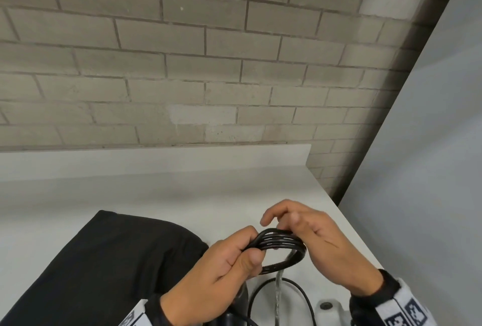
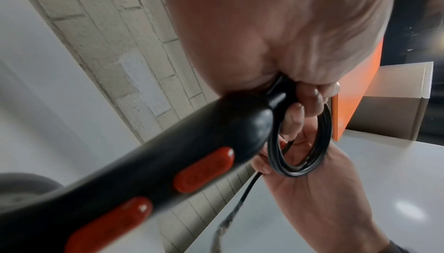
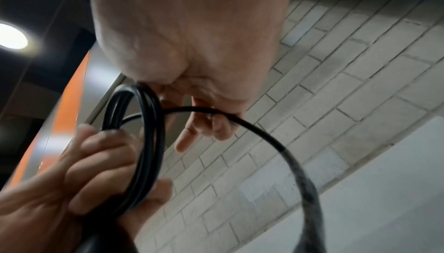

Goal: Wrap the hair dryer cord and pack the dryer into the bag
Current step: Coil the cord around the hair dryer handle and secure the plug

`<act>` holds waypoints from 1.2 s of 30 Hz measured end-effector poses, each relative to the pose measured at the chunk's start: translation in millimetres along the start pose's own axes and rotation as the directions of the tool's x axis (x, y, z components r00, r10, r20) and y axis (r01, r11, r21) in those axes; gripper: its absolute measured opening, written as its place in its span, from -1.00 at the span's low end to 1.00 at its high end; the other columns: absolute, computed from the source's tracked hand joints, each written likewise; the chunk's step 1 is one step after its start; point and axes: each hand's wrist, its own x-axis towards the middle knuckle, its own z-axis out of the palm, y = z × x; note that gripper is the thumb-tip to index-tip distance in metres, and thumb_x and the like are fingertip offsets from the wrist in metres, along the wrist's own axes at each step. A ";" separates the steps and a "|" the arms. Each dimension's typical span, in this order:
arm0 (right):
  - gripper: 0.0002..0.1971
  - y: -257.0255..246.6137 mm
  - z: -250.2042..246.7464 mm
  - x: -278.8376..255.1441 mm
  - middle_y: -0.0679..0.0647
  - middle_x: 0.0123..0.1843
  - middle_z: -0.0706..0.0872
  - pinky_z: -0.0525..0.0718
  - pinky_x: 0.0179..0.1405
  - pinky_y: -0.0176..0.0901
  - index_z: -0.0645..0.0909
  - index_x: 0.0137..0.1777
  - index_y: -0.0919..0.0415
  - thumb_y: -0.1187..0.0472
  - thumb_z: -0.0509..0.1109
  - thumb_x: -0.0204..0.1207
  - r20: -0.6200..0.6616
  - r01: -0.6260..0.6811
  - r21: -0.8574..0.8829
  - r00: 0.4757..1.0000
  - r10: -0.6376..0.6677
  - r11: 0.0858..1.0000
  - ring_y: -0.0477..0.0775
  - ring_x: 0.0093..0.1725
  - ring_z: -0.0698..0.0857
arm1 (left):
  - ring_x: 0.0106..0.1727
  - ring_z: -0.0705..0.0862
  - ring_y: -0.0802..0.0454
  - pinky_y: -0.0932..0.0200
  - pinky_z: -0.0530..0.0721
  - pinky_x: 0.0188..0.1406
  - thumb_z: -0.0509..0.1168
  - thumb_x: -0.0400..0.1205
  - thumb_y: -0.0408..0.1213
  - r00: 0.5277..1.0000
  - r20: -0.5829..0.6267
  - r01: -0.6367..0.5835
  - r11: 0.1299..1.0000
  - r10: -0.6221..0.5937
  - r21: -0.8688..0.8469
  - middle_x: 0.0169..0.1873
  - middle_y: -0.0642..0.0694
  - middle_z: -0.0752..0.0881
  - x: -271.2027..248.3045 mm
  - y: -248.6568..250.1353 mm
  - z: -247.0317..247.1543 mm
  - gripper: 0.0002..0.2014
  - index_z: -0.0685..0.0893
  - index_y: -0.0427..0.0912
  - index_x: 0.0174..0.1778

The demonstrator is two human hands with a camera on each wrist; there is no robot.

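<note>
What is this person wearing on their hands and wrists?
Both hands, the left hand and the right hand, are bare, without gloves. Each wrist carries a dark cuff and a white band printed with black square markers.

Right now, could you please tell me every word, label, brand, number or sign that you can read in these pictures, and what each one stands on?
No readable words, brands or numbers.
Wristbands: black-and-white square code markers, patterns only, no letters.
Red buttons on the hair dryer handle: any marking is too blurred to read.
Orange panel, cardboard box, black bag and cord coil: no print visible.
</note>
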 end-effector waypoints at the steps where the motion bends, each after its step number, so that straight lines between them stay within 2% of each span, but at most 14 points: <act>1: -0.31 1.3 2.7 -2.0 0.09 0.07 0.73 0.67 -0.02 0.03 0.76 -0.10 0.11 -0.41 -0.02 0.59 0.026 0.014 0.028 1.000 -0.014 1.000 0.11 -0.01 0.73 | -0.36 0.37 0.14 0.24 0.43 -0.29 0.15 0.64 0.29 1.000 -0.016 0.005 1.000 -0.005 -0.013 -0.40 0.15 0.45 0.3 -1.6 0.6 -0.66 0.56 0.11 -0.13; 4: -0.29 4.9 7.0 -8.6 0.15 0.14 0.65 0.61 0.21 0.11 0.73 0.14 0.24 -0.38 0.02 0.61 0.092 0.084 0.033 0.992 -0.087 0.996 0.22 0.18 0.67 | -0.37 0.35 0.06 0.17 0.41 -0.32 0.16 0.65 0.28 0.998 -0.054 0.013 0.998 -0.016 -0.055 -0.41 0.08 0.42 1.5 -5.5 0.9 -0.54 0.55 -0.11 -0.09; 8: -0.75 4.7 9.7 -12.3 -0.03 0.00 0.56 0.55 -0.02 -0.27 0.70 0.10 0.10 -0.02 0.32 0.61 0.058 0.005 -0.057 0.998 -0.002 0.998 -0.03 -0.01 0.61 | -0.37 0.41 0.06 0.10 0.45 -0.29 0.16 0.64 0.31 0.994 -0.111 0.019 0.998 -0.025 -0.053 -0.43 0.11 0.47 2.0 -6.9 0.4 -0.61 0.54 0.04 -0.18; 11: -0.80 10.2 17.9 -11.8 -0.07 -0.11 0.61 0.51 -0.10 -0.40 0.72 0.17 -0.01 0.14 0.33 0.63 -0.080 -0.003 -0.071 0.997 -0.003 0.997 -0.09 -0.13 0.61 | -0.37 0.42 0.04 0.07 0.48 -0.28 0.15 0.64 0.32 0.988 -0.152 0.016 0.999 -0.023 -0.048 -0.44 0.09 0.46 3.6 -6.3 3.6 -0.65 0.54 0.13 -0.21; 13: -0.69 14.0 23.9 -12.1 0.02 -0.12 0.71 0.60 -0.03 -0.33 0.69 0.27 -0.09 0.18 0.44 0.55 -0.240 0.006 0.074 0.971 0.012 0.997 -0.01 -0.09 0.70 | -0.36 0.42 0.07 0.13 0.49 -0.27 0.12 0.64 0.33 0.982 -0.186 0.011 0.999 -0.017 -0.030 -0.44 0.08 0.44 5.4 -5.7 5.5 -0.61 0.52 0.09 -0.23; 15: -0.71 13.4 29.5 -11.9 0.13 -0.15 0.79 0.69 0.01 -0.21 0.69 0.14 -0.06 0.26 0.55 0.48 -0.382 0.016 0.208 0.922 0.066 0.978 0.08 -0.09 0.78 | -0.35 0.43 0.10 0.19 0.50 -0.25 0.11 0.63 0.34 0.976 -0.217 0.015 1.000 -0.019 -0.020 -0.43 0.09 0.43 7.0 -5.4 5.7 -0.61 0.50 0.10 -0.23; 17: -0.82 10.0 33.4 -10.8 0.12 -0.15 0.84 0.74 0.01 -0.15 0.70 -0.03 0.05 0.26 0.55 0.40 -0.440 0.015 0.196 0.895 0.074 0.980 0.11 -0.09 0.82 | -0.35 0.43 0.10 0.19 0.49 -0.26 0.10 0.64 0.32 0.975 -0.223 0.018 1.000 -0.019 -0.008 -0.44 0.09 0.43 6.6 -5.8 5.1 -0.63 0.52 0.12 -0.20; 21: -0.93 8.9 24.9 -9.8 0.07 -0.17 0.86 0.73 0.01 -0.12 0.76 -0.11 0.07 0.26 0.53 0.49 -0.304 -0.042 0.121 0.949 0.077 0.992 0.06 -0.09 0.81 | -0.40 0.44 0.14 0.27 0.50 -0.27 0.10 0.67 0.15 0.971 -0.238 0.015 1.000 -0.012 0.011 -0.49 0.08 0.47 3.6 -7.5 3.0 -0.74 0.53 0.17 0.18; 24: -0.95 5.7 17.1 -9.1 0.11 -0.18 0.84 0.72 0.00 -0.12 0.76 -0.12 0.12 0.21 0.47 0.53 -0.142 -0.097 0.146 0.983 0.118 0.985 0.06 -0.12 0.79 | -0.42 0.45 0.17 0.33 0.50 -0.27 0.11 0.67 0.17 0.972 -0.236 0.007 0.999 0.001 0.033 -0.51 0.06 0.48 3.2 -6.1 0.6 -0.68 0.50 0.24 0.32; 28: -0.91 1.3 16.7 -10.1 0.10 -0.21 0.83 0.67 0.00 0.21 0.75 -0.17 0.08 0.09 0.48 0.50 -0.008 -0.136 0.137 0.990 0.138 0.981 0.29 -0.13 0.73 | -0.41 0.46 0.20 0.34 0.51 -0.29 0.10 0.68 0.19 0.973 -0.230 0.009 0.996 0.012 0.091 -0.49 0.08 0.50 3.9 -3.5 0.5 -0.70 0.61 0.16 0.15; 31: -0.94 4.0 23.9 -12.6 0.07 -0.14 0.81 0.68 -0.03 0.02 0.75 -0.09 0.05 0.16 0.55 0.46 -0.087 -0.087 0.130 0.991 0.099 0.988 0.17 -0.09 0.73 | -0.42 0.45 0.19 0.30 0.49 -0.31 0.09 0.68 0.13 0.962 -0.273 0.030 0.993 0.003 0.117 -0.50 0.08 0.49 5.7 -3.0 -0.3 -0.71 0.63 0.08 0.00; 32: -0.84 5.8 28.1 -14.2 0.02 -0.07 0.80 0.66 0.02 -0.09 0.73 -0.03 0.01 0.15 0.59 0.41 -0.155 -0.048 0.105 0.986 0.064 0.993 0.07 -0.03 0.73 | -0.42 0.44 0.19 0.29 0.48 -0.33 0.09 0.68 0.13 0.956 -0.293 0.035 0.992 0.001 0.117 -0.51 0.08 0.48 6.1 -2.7 -0.3 -0.70 0.63 0.06 -0.03; 34: -0.61 7.0 38.7 -18.1 -0.08 0.06 0.72 0.60 0.12 -0.26 0.63 0.08 -0.05 0.04 0.66 0.27 -0.370 0.059 -0.056 0.926 -0.075 0.997 0.02 0.12 0.69 | -0.43 0.44 0.20 0.32 0.47 -0.34 0.09 0.67 0.14 0.941 -0.339 0.041 0.992 0.001 0.119 -0.51 0.09 0.48 6.7 -2.0 -0.7 -0.66 0.63 -0.02 -0.04; 36: -0.56 7.7 50.6 -24.2 -0.06 0.00 0.64 0.56 0.03 -0.35 0.55 0.03 0.08 0.03 0.66 0.24 -0.529 0.161 -0.348 0.779 -0.336 0.923 -0.05 0.03 0.65 | -0.43 0.45 0.21 0.34 0.48 -0.34 0.11 0.69 0.13 0.928 -0.372 0.041 0.993 0.002 0.108 -0.51 0.10 0.48 6.9 -2.0 -1.1 -0.62 0.63 -0.11 -0.03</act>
